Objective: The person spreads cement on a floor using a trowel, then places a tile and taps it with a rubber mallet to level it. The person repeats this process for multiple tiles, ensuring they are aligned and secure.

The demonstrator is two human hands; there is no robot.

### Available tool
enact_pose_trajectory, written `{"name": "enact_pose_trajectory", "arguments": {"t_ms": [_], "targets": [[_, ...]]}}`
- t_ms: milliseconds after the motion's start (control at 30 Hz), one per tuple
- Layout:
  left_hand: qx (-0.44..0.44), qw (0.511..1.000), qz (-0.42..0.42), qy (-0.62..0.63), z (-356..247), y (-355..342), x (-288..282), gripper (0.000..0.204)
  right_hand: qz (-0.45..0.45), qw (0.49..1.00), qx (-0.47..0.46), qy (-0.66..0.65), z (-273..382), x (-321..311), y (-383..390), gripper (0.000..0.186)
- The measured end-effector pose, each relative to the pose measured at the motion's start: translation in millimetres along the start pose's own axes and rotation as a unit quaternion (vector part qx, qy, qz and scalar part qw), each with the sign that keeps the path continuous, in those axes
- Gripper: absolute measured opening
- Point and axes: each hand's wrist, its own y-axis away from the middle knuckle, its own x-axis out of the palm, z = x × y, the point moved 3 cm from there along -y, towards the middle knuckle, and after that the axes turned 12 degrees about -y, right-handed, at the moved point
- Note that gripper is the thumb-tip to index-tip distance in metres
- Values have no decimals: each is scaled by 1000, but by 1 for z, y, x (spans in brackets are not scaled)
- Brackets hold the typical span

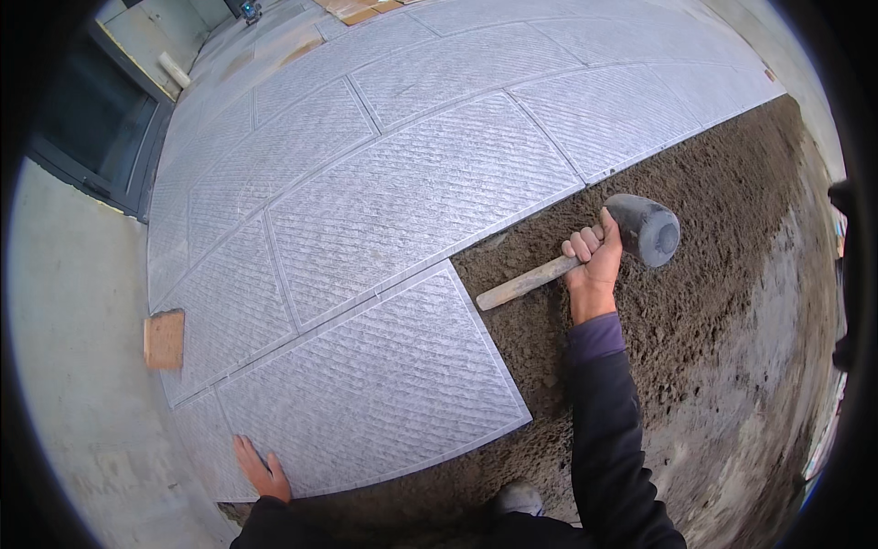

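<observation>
My right hand (596, 263) is wrapped round the wooden handle of a rubber mallet (646, 231), close under its black head. The handle's free end points left, toward the corner of the nearest grey paving slab (375, 384). Beneath the mallet lies dark, loose bedding mortar or sand (535, 352). My left hand (262, 468) rests flat with fingers stretched out on the near left edge of the paving, by the joint between that slab and a narrower piece (197, 430). It holds nothing.
Ribbed grey slabs (421, 174) cover the ground beyond, with narrow joints. A wood block (165, 339) stands against the left wall (73, 293), near a dark-framed door (101, 119). Rough bedding runs along the right to another wall. My shoe (519, 499) shows at the bottom.
</observation>
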Motion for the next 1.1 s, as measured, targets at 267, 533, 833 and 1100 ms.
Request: {"name": "enact_pose_trajectory", "arguments": {"t_ms": [267, 533, 833, 1100], "targets": [[11, 1000, -14, 2, 2, 0, 2, 72, -19, 1000, -12, -4, -13, -7, 2, 54], [26, 999, -27, -1, 3, 2, 3, 73, 10, 1000, -10, 1, 0, 2, -1, 54], [-3, 1000, -19, 10, -7, 1, -4, 74, 40, 999, -1, -22, -4, -14, -7, 53], [-16, 1000, 1, 4, -18, -4, -19, 75, 36, 999, -13, 39, 4, -6, -11, 50]]}}
